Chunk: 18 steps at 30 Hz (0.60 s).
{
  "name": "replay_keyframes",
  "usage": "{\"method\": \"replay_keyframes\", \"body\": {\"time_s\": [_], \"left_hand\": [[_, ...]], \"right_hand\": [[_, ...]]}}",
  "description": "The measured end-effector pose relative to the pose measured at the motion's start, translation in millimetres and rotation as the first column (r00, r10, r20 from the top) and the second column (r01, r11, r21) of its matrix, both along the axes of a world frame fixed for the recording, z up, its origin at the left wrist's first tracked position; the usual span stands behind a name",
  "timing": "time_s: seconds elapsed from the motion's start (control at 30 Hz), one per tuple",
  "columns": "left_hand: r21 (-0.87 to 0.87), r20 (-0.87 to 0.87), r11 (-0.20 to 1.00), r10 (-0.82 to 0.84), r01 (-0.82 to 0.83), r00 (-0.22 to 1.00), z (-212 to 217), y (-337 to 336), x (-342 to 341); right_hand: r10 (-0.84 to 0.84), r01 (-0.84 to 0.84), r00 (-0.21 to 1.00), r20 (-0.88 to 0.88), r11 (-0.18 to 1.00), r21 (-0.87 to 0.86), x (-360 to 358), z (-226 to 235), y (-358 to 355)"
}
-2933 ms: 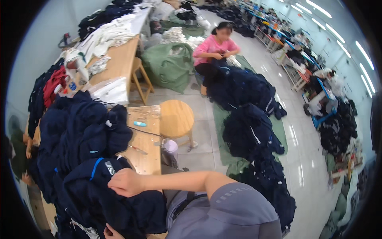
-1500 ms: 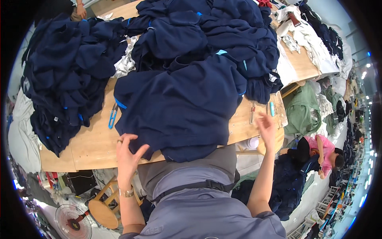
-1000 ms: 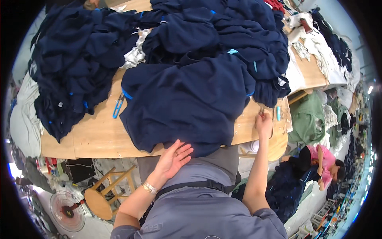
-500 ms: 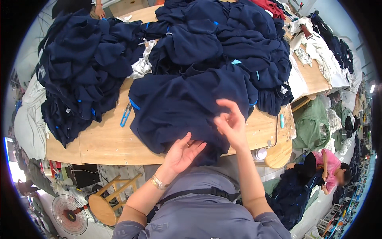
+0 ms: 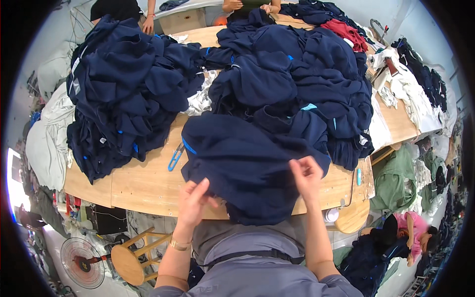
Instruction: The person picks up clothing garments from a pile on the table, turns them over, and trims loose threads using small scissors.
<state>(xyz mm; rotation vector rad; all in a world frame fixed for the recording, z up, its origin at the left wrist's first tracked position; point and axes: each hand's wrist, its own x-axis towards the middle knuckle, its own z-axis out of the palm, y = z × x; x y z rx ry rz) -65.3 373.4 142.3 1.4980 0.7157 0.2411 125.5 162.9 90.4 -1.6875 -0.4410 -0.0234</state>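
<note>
A navy blue garment (image 5: 242, 153) with a bright blue strip at its left side lies in front of me, its lower part hanging past the table's near edge. My left hand (image 5: 192, 203) is at its lower left edge, thumb and fingers apart. On the right, my right hand (image 5: 308, 179) has its fingers pinched on the garment's fabric, near its right side. Creases run across the cloth between both hands. Blue-handled thread snips (image 5: 175, 157) lie on the wooden table (image 5: 143, 183), left of the garment.
Navy garment piles stand at left (image 5: 123, 84) and behind (image 5: 316, 74). A small turquoise tool (image 5: 358, 176) lies at the table's right edge. Wooden stool (image 5: 132, 257) and fan (image 5: 83, 264) stand lower left. Another person's hand (image 5: 148, 24) shows at the far left; a person in pink (image 5: 414, 228) sits right.
My left hand has turned from palm up and moved left to the garment's edge. The right hand has come down from the air onto the cloth. The garment is spread wider, and the view has shifted.
</note>
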Motion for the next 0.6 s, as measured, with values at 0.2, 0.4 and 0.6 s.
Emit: {"method": "replay_keyframes", "body": {"time_s": [0.2,0.4,0.6], "left_hand": [[-0.965,0.256,0.116,0.209,0.236,0.944,7,-55,66],[-0.969,0.206,0.179,0.228,0.167,0.952,-36,-92,83],[-0.911,0.259,0.381,0.232,0.157,0.938,-48,-113,85]], "right_hand": [[-0.219,0.264,0.937,0.273,0.955,-0.137,48,5,-5],[-0.119,0.126,0.984,-0.131,0.991,0.05,-32,28,-6],[-0.11,0.131,0.986,0.125,0.977,-0.167,-56,19,-3]]}}
